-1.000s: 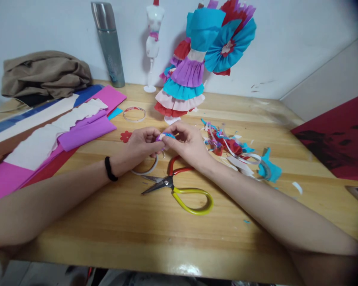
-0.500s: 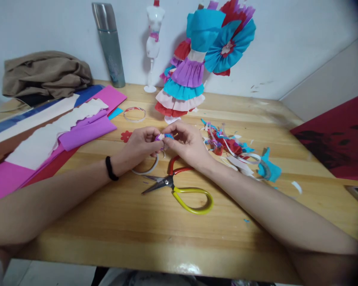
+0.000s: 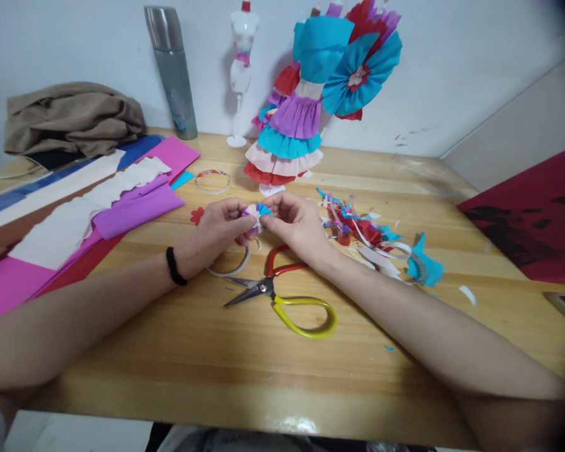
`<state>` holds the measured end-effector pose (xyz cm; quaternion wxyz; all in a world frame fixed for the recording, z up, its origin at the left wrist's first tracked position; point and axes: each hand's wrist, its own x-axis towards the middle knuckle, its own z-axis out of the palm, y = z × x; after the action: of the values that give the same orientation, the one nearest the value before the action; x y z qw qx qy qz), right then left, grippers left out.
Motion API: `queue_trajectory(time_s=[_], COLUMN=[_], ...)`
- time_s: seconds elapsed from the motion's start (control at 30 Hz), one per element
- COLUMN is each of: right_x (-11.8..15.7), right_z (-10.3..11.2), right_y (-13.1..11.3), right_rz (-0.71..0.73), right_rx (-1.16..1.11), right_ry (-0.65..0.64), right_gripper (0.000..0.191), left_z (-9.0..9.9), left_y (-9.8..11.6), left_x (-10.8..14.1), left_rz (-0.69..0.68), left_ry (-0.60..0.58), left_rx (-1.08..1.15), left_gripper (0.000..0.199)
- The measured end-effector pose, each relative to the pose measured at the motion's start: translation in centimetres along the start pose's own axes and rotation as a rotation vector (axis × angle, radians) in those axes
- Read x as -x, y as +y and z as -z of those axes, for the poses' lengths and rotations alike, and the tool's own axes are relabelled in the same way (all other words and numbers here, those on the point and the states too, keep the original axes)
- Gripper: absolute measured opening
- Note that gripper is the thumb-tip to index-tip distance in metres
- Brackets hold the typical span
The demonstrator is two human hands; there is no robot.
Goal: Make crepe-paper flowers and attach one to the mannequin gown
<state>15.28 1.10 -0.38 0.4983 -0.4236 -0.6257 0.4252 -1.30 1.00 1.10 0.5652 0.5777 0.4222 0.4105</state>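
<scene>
A small pleated paper rosette [image 3: 257, 213] in purple, pale pink and blue is held between both hands near the middle of the table. My left hand [image 3: 223, 226] pinches its purple side, and my right hand [image 3: 294, 225] pinches the blue side. Just below the hands lie scissors [image 3: 264, 287] with spread blades, one red handle and one yellow; the right hand hides part of the red handle. A white ring of tape [image 3: 233, 267] sits partly under the left hand. Left of that hand is a red paper flower [image 3: 197, 216].
Paper scraps [image 3: 358, 226] lie to the right. Behind stand a dress form in layered paper [image 3: 301, 116], a bare white form [image 3: 241, 75] and a bottle [image 3: 173, 81]. Stacked coloured paper [image 3: 136, 207] and brown cloth [image 3: 75, 116] are at left; another ring [image 3: 213, 181] lies behind the hands.
The rosette now faces up more openly, with its pleats fanned out and more of it showing between the fingers. Both hands have stayed in nearly the same place.
</scene>
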Motion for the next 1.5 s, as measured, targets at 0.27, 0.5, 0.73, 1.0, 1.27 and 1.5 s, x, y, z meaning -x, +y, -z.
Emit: queue_trajectory(time_s=[0.27, 0.5, 0.73, 1.0, 1.27, 1.5], right_x=[-0.03, 0.06, -0.05, -0.19, 0.04, -0.13], right_z=[-0.12, -0.05, -0.12, -0.38, -0.16, -0.16], right_y=[-0.09, -0.22, 0.17, 0.37, 0.02, 0.37], right_rz=[-0.042, -0.063, -0.057, -0.036, -0.038, -0.038], right_rx=[-0.091, -0.132, -0.081, -0.062, -0.086, -0.031], right_ry=[0.019, 0.011, -0.007, 0.020, -0.011, 0.006], right_gripper=[0.020, 0.023, 0.023, 0.021, 0.022, 0.023], left_z=[0.17, 0.10, 0.07, -0.17, -0.20, -0.29], left_y=[-0.66, -0.46, -0.40, -0.19, -0.08, 0.14], left_x=[-0.22, -0.19, -0.19, -0.18, -0.17, -0.01], left_rz=[-0.010, -0.027, -0.021, 0.002, 0.010, -0.002], left_ry=[-0.042, -0.069, -0.045, -0.010, 0.008, -0.002], left_rx=[0.132, 0.056, 0.013, 0.023, 0.006, 0.002], left_gripper=[0.016, 0.012, 0.006, 0.010, 0.009, 0.014])
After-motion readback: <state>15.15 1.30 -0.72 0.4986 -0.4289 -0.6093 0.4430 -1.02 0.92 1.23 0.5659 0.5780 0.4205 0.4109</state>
